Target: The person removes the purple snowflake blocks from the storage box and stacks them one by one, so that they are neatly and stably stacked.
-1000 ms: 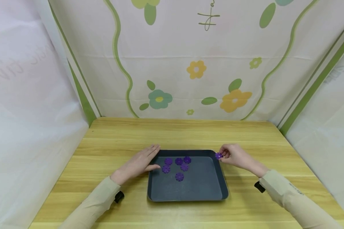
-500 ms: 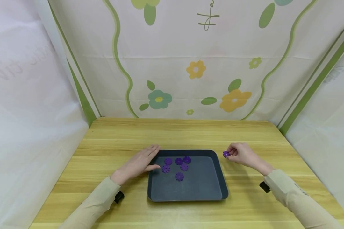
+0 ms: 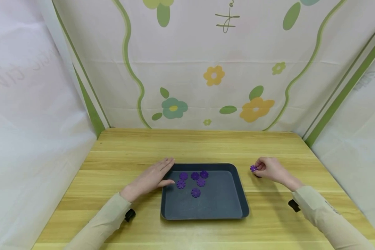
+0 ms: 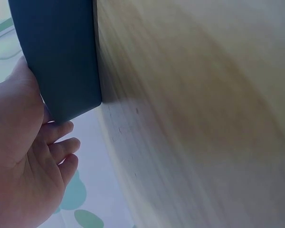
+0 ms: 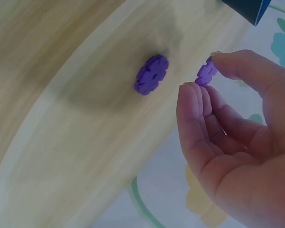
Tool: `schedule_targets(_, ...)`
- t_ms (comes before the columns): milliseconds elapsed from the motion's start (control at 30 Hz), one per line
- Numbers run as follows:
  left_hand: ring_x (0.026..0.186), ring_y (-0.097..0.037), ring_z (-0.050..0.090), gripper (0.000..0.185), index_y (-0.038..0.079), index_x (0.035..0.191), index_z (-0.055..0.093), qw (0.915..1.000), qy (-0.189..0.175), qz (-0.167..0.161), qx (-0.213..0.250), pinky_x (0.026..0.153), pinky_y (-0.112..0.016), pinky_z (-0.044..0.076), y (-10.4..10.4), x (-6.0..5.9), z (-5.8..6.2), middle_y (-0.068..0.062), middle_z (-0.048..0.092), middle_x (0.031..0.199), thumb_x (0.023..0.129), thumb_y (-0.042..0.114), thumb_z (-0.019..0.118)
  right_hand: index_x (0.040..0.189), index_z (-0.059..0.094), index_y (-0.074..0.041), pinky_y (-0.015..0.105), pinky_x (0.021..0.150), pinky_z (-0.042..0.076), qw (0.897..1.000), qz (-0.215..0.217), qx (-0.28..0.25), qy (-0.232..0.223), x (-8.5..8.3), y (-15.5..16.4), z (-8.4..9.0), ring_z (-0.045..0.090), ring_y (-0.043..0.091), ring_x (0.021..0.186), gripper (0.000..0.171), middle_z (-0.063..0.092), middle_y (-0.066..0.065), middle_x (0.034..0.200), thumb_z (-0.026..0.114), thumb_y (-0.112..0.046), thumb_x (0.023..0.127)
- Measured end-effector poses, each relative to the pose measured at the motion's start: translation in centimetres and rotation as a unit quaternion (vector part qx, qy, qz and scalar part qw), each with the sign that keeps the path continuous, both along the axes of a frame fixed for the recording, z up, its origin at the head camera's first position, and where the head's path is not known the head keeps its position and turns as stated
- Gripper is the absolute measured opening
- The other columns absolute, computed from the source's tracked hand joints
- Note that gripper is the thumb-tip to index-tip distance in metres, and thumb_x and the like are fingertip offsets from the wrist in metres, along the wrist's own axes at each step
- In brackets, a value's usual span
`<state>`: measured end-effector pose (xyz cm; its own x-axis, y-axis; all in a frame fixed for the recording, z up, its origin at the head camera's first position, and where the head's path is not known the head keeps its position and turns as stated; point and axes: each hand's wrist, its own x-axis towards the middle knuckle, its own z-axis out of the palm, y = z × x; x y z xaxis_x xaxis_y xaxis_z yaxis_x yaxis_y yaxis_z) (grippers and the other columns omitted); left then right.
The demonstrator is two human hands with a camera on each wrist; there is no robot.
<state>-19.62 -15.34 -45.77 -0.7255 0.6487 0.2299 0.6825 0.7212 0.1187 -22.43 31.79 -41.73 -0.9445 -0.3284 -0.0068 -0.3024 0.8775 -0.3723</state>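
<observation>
My right hand (image 3: 272, 171) pinches a purple notched plastic disc (image 5: 206, 72) between thumb and fingertips, to the right of the tray. Below that hand a second purple disc (image 5: 152, 74) lies on the wooden table, mostly covered by the fingers in the head view. My left hand (image 3: 150, 177) rests on the back left corner of a dark blue-grey tray (image 3: 218, 205). Its thumb reaches over the rim, and its fingers lie along the outside of the corner, seen relaxed in the left wrist view. Several purple discs (image 3: 196, 192) lie flat in the tray's left half.
The light wooden table (image 3: 203, 146) extends around the tray on all sides. A white cloth wall (image 3: 181, 80) printed with flowers stands behind the table's back edge. More white cloth hangs at left and right. Each wrist carries a small black device (image 3: 130, 215).
My right hand has moved right, from the tray's back right corner to over the table beside it, still pinching the disc. My left hand and the tray have stayed put.
</observation>
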Motion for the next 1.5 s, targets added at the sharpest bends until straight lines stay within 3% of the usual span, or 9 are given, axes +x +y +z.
schedule_targets(700, 0.145, -0.033, 0.041, 0.079, 0.0, 0.152, 0.036, 1.0, -0.005, 0.002, -0.004, 0.117, -0.048, 0.039, -0.1, -0.1, 0.2, -0.018, 0.04, 0.157, 0.095, 0.05, 0.059, 0.092, 0.067, 0.003, 0.028, 0.063, 0.052, 1.0, -0.015, 0.004, -0.015, -0.1, 2.2, -1.4, 0.063, 0.017, 0.074, 0.021, 0.069, 0.011, 0.084, 0.078, -0.012, 0.082)
schedule_targets(1500, 0.145, -0.033, 0.041, 0.079, -0.001, 0.152, 0.036, 0.9999, 0.002, -0.001, -0.012, 0.117, -0.047, 0.04, -0.1, -0.2, -0.2, -0.017, 0.04, 0.157, 0.096, 0.051, 0.056, 0.093, 0.068, 0.0, 0.026, 0.063, 0.051, 1.0, -0.017, 0.01, -0.022, 0.1, 2.0, -1.7, 0.061, 0.015, 0.075, 0.018, 0.069, 0.007, 0.084, 0.076, -0.011, 0.083)
